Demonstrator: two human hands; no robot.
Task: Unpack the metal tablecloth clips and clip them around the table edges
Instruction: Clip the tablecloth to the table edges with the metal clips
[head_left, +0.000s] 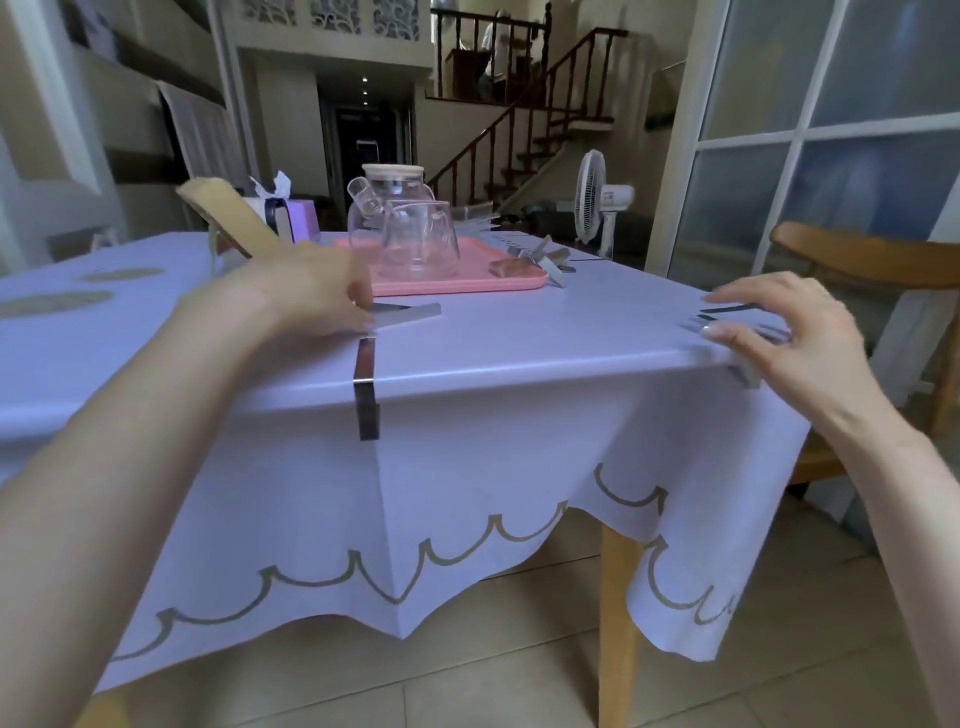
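lying just right of the left hand (311, 291) at mid-frame, a loose clip (408, 313) is pinched at its left end, long axis running left-right across the counter (519, 338). the right hand (779, 332) is spread over a blurred corner clip (745, 374); its grip cannot be told.

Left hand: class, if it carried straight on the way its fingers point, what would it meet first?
The loose metal clip lying on the tablecloth: the left hand points right along the tabletop, and its fingertips seem to pinch its near end. The pink tray sits farther back, likely off that line.
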